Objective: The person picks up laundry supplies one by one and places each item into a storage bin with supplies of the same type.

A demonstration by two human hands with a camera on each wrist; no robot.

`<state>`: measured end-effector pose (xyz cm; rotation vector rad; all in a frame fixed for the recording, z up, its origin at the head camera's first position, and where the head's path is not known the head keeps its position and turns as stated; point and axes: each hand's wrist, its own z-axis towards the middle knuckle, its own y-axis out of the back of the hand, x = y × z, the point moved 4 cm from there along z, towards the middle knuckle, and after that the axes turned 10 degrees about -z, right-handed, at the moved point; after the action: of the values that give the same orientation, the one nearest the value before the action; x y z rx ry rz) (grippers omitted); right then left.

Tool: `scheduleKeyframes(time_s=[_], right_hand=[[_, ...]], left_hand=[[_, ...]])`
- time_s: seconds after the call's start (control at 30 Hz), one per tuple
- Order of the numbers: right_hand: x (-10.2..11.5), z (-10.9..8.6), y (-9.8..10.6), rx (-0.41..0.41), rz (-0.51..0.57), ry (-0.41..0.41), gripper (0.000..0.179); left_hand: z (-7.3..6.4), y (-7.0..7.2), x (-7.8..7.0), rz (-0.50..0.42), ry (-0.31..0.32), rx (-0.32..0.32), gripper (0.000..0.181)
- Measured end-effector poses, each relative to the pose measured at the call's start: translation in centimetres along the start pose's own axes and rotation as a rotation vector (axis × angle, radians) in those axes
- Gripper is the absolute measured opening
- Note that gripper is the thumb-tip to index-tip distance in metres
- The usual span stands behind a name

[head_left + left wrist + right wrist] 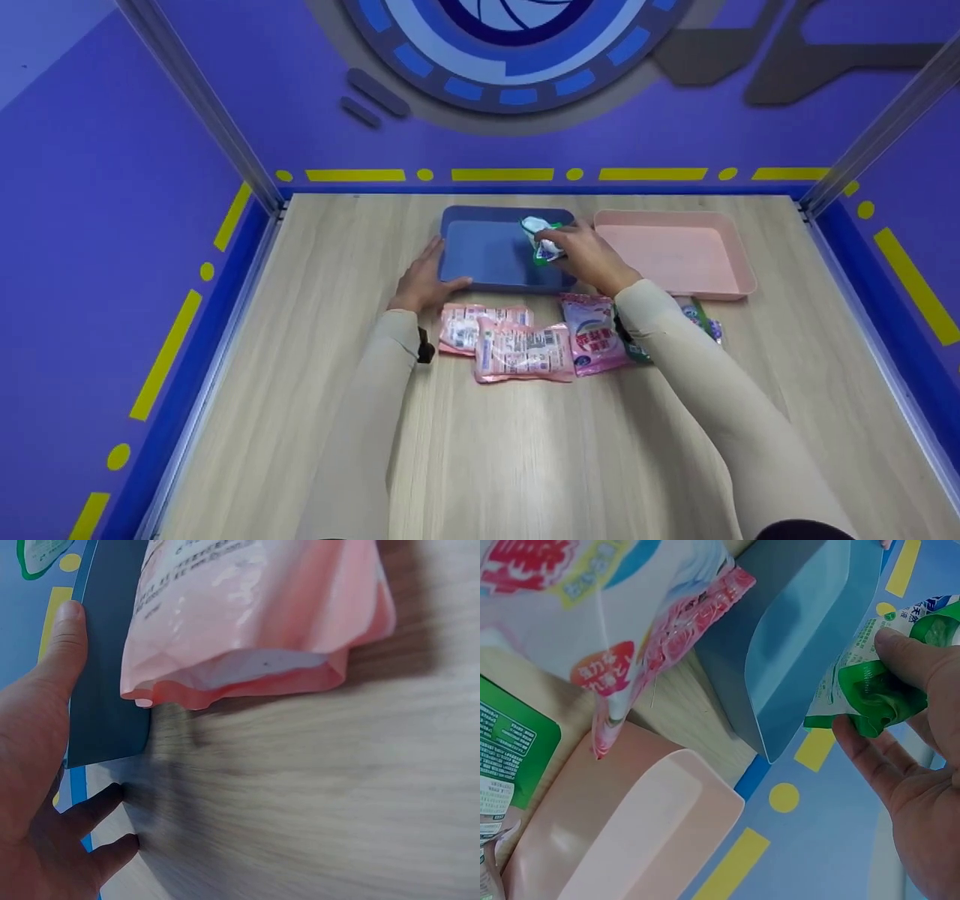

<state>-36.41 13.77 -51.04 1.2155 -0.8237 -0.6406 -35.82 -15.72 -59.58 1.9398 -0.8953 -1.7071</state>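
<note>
Green-and-white pack point(537, 234) was over the right part of the blue tray point(480, 259), pinched between thumb and fingers of the right hand point(596, 259). Left hand point(421, 281) had its fingers spread loosely at the tray's near-left corner, thumb at the near wall, no pack in it. Key relation, my judgement: pack versus tray floor below. Pack lay left of the right hand, at its fingertips; right hand was nearer, left hand across the tray. Long axis looked slanted, far-left to near-right, in the head view; height over the floor couldn't be told there. Pink tray point(664, 259) sat just right of the blue one. Two pink packs point(525, 352) overlapped in front, purple pack point(596, 337) beside them.

Right wrist view showed the grip: thumb on the near face, a fingertip at the green edge, mostly hidden from the head. It also bared more of a green pack point(514, 739), partly under the sleeve point(697, 367) in the head view. Left wrist view alone showed two fingertips past the tray's end, by the table point(300, 787).
</note>
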Motion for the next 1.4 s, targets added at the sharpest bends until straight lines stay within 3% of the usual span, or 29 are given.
scheduleKeyframes(time_s=[0.3, 0.6, 1.07, 1.4], right_hand=[[-0.1, 0.5, -0.5, 0.035, -0.009, -0.058, 0.055], [-0.2, 1.1, -1.1, 0.018, -0.044, -0.019, 0.056], [-0.3, 1.9, -1.8, 0.086, -0.071, -0.090, 0.054], [-0.5, 2.9, -3.2, 0.119, -0.089, -0.082, 0.052]], left_hand=[[0.0, 0.1, 0.0, 0.005, 0.005, -0.002, 0.107], [-0.2, 0.0, 0.1, 0.014, -0.010, 0.000, 0.107], [-0.1, -0.1, 0.0, 0.011, 0.017, 0.001, 0.108], [-0.2, 0.0, -0.1, 0.002, 0.004, -0.008, 0.106]])
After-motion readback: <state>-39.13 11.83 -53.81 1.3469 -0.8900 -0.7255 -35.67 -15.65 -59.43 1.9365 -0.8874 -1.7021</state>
